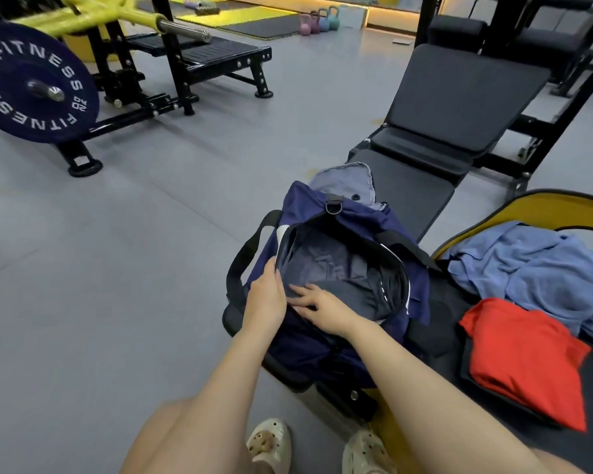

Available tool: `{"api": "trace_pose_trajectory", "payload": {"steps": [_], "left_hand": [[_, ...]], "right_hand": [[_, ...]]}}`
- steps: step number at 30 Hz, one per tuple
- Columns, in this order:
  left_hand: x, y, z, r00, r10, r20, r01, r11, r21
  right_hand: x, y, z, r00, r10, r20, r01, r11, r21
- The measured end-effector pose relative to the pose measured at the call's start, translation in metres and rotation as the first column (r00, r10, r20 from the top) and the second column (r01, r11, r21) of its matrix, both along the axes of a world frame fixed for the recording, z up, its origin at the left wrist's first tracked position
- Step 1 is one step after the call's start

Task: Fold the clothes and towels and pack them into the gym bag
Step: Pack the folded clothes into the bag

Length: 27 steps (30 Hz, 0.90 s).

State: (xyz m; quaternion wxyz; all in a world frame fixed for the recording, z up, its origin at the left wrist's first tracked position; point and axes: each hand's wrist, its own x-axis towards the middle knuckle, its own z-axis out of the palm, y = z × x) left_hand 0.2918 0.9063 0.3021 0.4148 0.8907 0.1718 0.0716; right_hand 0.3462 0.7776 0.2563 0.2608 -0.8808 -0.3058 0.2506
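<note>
**Asker:** Navy fabric under the fingers, is that the bag?

**Describer:** Yes. Right hand (pixel 317 304) lies flat with fingers spread on a dark folded garment (pixel 343 289) inside the open gym bag (pixel 322 350). Left hand (pixel 266 295) curls over the near-left edge of the opening, thumb and fingers pinching the rim to hold it wide. The bag sits on the end of a black bench (pixel 408 196).

**Asker:** What is left to pack?

**Describer:** To the right, well apart from the bag, a red garment (pixel 521 357) lies roughly folded; behind it a blue towel (pixel 541 268) lies rumpled, unfolded.

**Asker:** How to do this step well?

**Describer:** I'd judge: press the dark garment flat into the bottom, smoothing toward the corners, keeping the rim pulled open so the next piece slides in.

**Asker:** Any writing?

**Describer:** A navy weight plate (pixel 31 83), far left, reads "FITNESS" twice and "20 KG"; the bag's own label, if any, is not visible
</note>
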Motion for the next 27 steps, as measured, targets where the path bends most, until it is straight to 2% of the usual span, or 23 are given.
{"api": "trace_pose_trajectory", "payload": {"steps": [4,7,9,13,17,19,22,25,27], "left_hand": [[0.001,0.003,0.009,0.999,-0.009,0.044,0.007,0.999,0.048],[-0.002,0.004,0.003,0.995,-0.048,-0.085,0.057,0.992,0.113],[-0.004,0.006,-0.005,0.984,-0.066,-0.163,0.088,0.987,0.132],[-0.013,0.001,-0.013,0.974,-0.135,-0.185,0.14,0.99,0.017],[-0.017,-0.007,-0.019,0.964,-0.206,-0.17,0.2,0.978,-0.054],[-0.014,-0.01,-0.019,0.966,-0.199,-0.166,0.195,0.98,-0.042],[-0.01,-0.017,-0.019,0.959,-0.21,-0.189,0.214,0.977,0.002],[-0.008,-0.022,-0.02,0.953,-0.246,-0.176,0.254,0.967,0.026],[-0.007,-0.025,-0.015,0.957,-0.226,-0.181,0.251,0.96,0.125]], "right_hand": [[0.0,-0.015,-0.001,0.984,0.153,-0.096,-0.152,0.988,0.012],[-0.006,-0.017,-0.008,0.965,0.256,-0.052,-0.26,0.962,-0.089],[-0.014,-0.014,-0.014,0.962,0.274,0.002,-0.271,0.952,-0.145],[-0.021,-0.01,-0.018,0.967,0.253,0.019,-0.245,0.95,-0.195],[-0.019,-0.014,-0.004,0.991,0.12,-0.05,-0.122,0.992,-0.022],[-0.02,-0.027,0.005,0.999,-0.004,0.052,0.001,0.998,0.061],[-0.023,-0.057,0.015,0.948,-0.178,0.263,0.155,0.982,0.106],[-0.026,-0.083,0.023,0.898,-0.218,0.382,0.194,0.976,0.101],[-0.028,-0.099,0.028,0.877,-0.245,0.412,0.217,0.969,0.114]]}}
